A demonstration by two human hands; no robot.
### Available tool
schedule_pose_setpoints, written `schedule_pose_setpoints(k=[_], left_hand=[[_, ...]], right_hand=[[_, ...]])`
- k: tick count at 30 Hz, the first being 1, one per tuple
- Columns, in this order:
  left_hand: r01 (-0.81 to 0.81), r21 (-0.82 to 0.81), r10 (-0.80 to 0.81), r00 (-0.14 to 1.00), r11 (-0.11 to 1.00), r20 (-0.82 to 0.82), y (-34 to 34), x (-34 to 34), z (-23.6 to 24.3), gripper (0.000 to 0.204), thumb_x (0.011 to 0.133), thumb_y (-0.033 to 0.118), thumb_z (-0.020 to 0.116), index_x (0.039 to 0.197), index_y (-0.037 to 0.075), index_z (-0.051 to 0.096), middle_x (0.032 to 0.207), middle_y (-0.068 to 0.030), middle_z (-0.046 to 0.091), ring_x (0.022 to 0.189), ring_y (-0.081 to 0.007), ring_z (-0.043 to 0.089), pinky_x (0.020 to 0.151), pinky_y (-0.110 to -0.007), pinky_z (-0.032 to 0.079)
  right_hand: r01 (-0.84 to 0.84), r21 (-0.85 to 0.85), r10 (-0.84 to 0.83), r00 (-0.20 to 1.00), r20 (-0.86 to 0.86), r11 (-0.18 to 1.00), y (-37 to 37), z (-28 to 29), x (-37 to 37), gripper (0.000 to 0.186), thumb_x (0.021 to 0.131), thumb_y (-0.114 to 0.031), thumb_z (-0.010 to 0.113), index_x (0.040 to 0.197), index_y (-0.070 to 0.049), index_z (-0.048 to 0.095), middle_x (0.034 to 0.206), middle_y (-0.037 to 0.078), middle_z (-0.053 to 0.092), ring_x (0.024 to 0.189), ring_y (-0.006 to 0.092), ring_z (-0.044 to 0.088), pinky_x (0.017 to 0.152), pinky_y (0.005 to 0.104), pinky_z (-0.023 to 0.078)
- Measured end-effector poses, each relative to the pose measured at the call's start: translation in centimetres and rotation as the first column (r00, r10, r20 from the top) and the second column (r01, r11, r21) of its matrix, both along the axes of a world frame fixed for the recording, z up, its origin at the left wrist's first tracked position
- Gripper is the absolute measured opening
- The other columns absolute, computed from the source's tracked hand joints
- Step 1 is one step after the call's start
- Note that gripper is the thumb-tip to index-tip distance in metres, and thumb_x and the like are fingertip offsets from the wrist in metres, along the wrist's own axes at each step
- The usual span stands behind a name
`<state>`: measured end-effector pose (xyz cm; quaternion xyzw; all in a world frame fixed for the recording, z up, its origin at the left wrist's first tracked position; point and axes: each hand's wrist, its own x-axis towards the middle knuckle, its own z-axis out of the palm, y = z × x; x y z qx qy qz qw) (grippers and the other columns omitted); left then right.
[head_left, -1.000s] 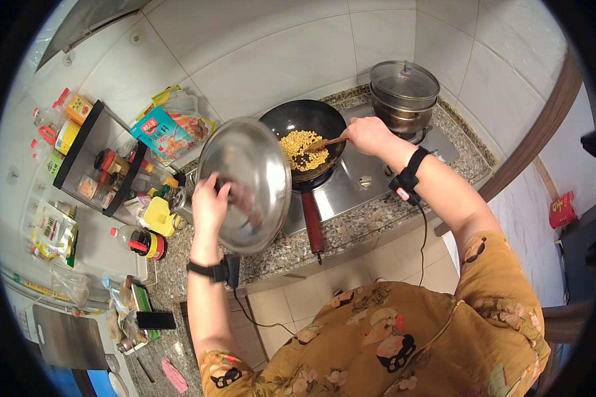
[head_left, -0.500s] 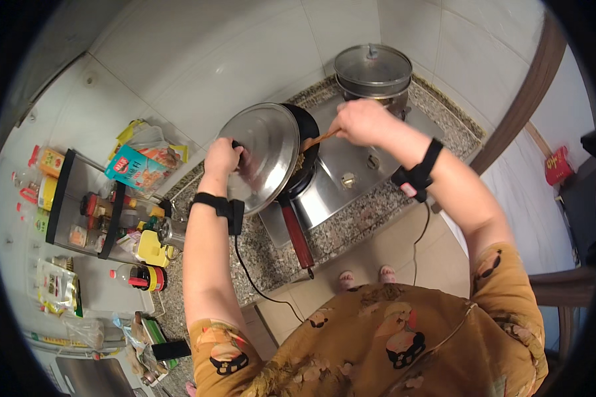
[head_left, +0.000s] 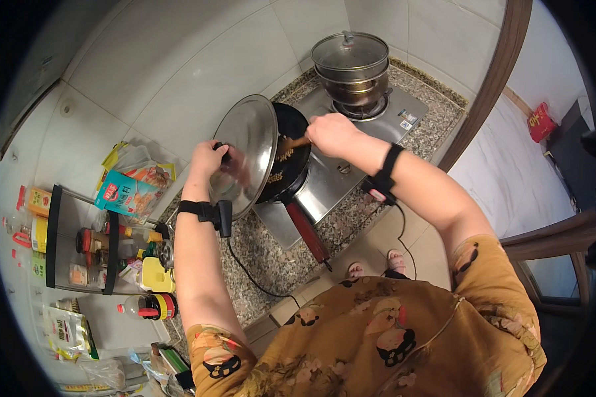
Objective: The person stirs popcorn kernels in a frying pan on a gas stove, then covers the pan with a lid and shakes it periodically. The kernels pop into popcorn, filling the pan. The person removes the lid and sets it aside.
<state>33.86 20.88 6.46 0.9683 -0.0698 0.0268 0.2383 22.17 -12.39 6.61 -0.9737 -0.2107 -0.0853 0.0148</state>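
Observation:
My left hand grips the dark knob of a round pan lid, which is held tilted over the left side of a black frying pan. My right hand is closed around a wooden spatula whose far end reaches into the pan. Small yellowish-brown bits of food lie on the pan's dark inside. The lid hides the pan's left part. A dark red pan handle points toward me over the counter edge, with neither hand on it.
A lidded steel pot stands on the right burner of the steel stove. Left of the pan are a turquoise food packet, a rack of jars and a dark sauce bottle. A cable hangs from each wrist strap.
The lid stands more steeply tilted, so more of the pan and its food shows. My right hand has come closer to the pan with the spatula. The whole view has shifted a little.

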Motion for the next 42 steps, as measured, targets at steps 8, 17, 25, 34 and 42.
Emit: schedule_pose_setpoints(k=[8,17,25,34,42], left_hand=[[-0.046,0.250,0.055,0.998,0.967,-0.029,-5.2,-0.7,1.5,0.035,0.082,0.033,0.072,0.100,0.003,0.074,0.097,-0.0212,0.071,0.094,-0.0363,0.068,0.082,-0.042,0.054],[-0.050,0.263,0.049,0.999,0.963,0.010,-3.7,3.0,0.2,0.038,0.082,0.034,0.072,0.097,-0.002,0.073,0.089,-0.0211,0.072,0.083,-0.0343,0.070,0.076,-0.043,0.055],[-0.073,0.027,0.077,0.980,0.997,-0.184,-4.2,1.8,2.5,0.035,0.090,0.031,0.068,0.095,-0.003,0.071,0.076,-0.0131,0.068,0.055,-0.0193,0.064,0.049,-0.032,0.052],[-0.125,-0.086,0.097,0.957,0.988,-0.273,-5.2,1.7,5.1,0.030,0.093,0.028,0.068,0.104,0.001,0.072,0.082,-0.0047,0.067,0.051,-0.0105,0.052,0.048,-0.025,0.049],[-0.124,-0.071,0.100,0.955,0.990,-0.280,-4.9,0.0,5.5,0.031,0.094,0.031,0.067,0.104,0.002,0.072,0.081,-0.0030,0.067,0.052,-0.0098,0.051,0.050,-0.025,0.049]], right_hand=[[-0.053,0.063,0.051,0.998,0.025,0.997,1.9,-3.7,-0.5,0.038,0.086,-0.014,0.058,0.116,-0.033,0.071,0.096,0.010,0.062,0.081,0.0293,0.069,0.070,0.0405,0.056],[-0.168,0.114,0.163,0.985,0.055,0.979,2.5,-4.7,-2.8,0.035,0.086,-0.016,0.056,0.117,-0.027,0.069,0.095,0.013,0.062,0.079,0.0285,0.069,0.067,0.0398,0.056],[-0.060,0.121,0.067,0.996,-0.055,0.991,0.3,-2.2,-4.2,0.019,0.082,-0.014,0.060,0.091,-0.005,0.074,0.101,0.017,0.067,0.088,0.0308,0.070,0.073,0.0406,0.057],[0.012,0.181,-0.018,0.999,0.027,0.983,-0.3,-4.1,-2.0,0.018,0.083,-0.014,0.059,0.089,-0.007,0.075,0.100,0.015,0.068,0.088,0.0309,0.071,0.072,0.0393,0.058],[-0.084,-0.018,0.084,0.996,-0.012,0.996,-4.0,6.9,-5.9,0.015,0.080,-0.013,0.062,0.085,-0.009,0.076,0.086,0.012,0.073,0.085,0.0313,0.071,0.070,0.0418,0.057]])
